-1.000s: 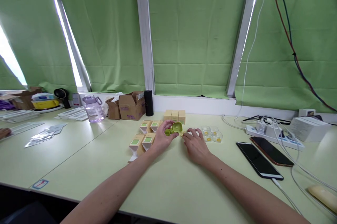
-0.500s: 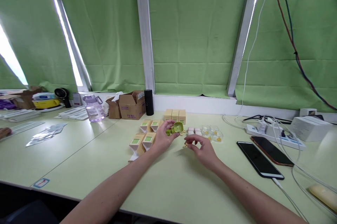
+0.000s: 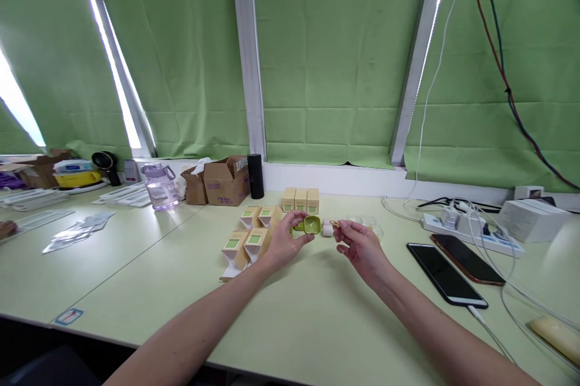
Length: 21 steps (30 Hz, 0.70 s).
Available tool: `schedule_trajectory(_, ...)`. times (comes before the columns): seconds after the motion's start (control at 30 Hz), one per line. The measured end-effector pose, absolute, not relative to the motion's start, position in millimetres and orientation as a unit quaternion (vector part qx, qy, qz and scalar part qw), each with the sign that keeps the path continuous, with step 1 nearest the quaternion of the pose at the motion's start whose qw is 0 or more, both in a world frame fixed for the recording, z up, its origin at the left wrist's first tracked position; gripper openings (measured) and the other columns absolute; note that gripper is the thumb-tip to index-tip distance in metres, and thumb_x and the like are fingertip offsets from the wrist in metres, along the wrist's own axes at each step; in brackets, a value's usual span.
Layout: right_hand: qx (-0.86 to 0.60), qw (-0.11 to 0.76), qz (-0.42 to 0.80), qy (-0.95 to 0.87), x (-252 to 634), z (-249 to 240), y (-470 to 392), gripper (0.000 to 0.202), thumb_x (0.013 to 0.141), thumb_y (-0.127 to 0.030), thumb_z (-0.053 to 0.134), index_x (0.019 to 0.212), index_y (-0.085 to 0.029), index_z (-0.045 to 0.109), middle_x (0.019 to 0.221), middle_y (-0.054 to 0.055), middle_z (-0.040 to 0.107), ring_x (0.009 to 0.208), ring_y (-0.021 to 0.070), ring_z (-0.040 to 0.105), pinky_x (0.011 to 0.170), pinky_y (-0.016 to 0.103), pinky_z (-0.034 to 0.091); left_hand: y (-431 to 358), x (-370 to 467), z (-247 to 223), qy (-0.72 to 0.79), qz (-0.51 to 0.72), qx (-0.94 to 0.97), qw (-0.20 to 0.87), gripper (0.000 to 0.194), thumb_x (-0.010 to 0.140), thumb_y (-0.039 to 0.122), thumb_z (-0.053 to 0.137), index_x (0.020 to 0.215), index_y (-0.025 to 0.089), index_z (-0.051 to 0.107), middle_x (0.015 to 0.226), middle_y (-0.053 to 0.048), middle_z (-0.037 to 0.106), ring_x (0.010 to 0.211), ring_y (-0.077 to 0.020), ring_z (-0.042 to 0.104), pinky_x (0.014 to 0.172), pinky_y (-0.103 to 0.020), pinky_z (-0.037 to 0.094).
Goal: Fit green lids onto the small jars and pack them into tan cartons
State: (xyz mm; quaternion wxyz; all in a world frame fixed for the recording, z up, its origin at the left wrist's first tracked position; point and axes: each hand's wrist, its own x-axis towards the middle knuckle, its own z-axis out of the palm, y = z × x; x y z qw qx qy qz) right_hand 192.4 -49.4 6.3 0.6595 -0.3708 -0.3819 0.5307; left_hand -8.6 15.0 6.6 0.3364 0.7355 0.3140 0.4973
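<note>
1. Head view: the left hand (image 3: 281, 242) held a small green case (image 3: 310, 225) just above the surface (image 3: 290, 313), its grip closed around the case with the thumb on top.
2. The right hand (image 3: 360, 245) was raised beside it, its grip pinched narrow on a tiny yellowish piece (image 3: 334, 224) between thumb and fingertip, close to the case but not touching it.
3. A small white block (image 3: 327, 231) lay on the surface between the two hands.
4. Tan boxes with green labels (image 3: 254, 235) lay just left of the left hand, and three upright tan boxes (image 3: 300, 199) stood behind the case.
5. Clear round containers (image 3: 369, 223) sat behind the right hand, partly hidden by it.
6. Two phones (image 3: 455, 271) lay well to the right, near a power strip (image 3: 471, 230).
7. A purple bottle (image 3: 160, 187) and brown cartons (image 3: 222, 181) stood far left by the window.
</note>
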Motion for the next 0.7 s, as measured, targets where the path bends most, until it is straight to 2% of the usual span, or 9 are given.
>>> schedule_trajectory(0.33,-0.393,0.658,0.538,-0.351,202.3,-10.2,-37.2,0.039,0.067,-0.05,0.089,0.085,-0.019,0.075,0.073,0.003,0.068,0.061,0.0123,0.056,0.051,0.023,0.044,13.9,-6.6,1.4,0.308,0.481,0.749,0.336,0.043,0.075,0.019,0.082,0.113,0.021,0.063,0.12,-0.008,0.069,0.117,-0.0268,0.067,0.106,-0.046,0.05)
schedule_trajectory(0.53,-0.38,0.658,0.506,-0.409,199.0,-7.4,-42.7,0.044,0.065,-0.049,0.089,0.096,-0.021,0.076,0.079,0.003,0.07,0.067,0.0145,0.059,0.054,0.025,0.045,15.0,-6.9,-3.3,0.301,0.479,0.755,0.332,0.043,0.076,0.021,0.083,0.115,0.022,0.064,0.124,-0.009,0.069,0.12,-0.0263,0.065,0.109,-0.047,0.049)
schedule_trajectory(0.7,-0.377,0.662,0.468,-0.448,195.3,-5.7,-46.8,0.043,0.066,-0.047,0.088,0.097,-0.022,0.074,0.081,0.003,0.07,0.07,0.0169,0.062,0.058,0.029,0.049,16.0,-6.4,-5.9,0.291,0.483,0.762,0.32,0.044,0.077,0.02,0.082,0.116,0.023,0.064,0.124,-0.008,0.068,0.12,-0.0251,0.065,0.11,-0.046,0.049)
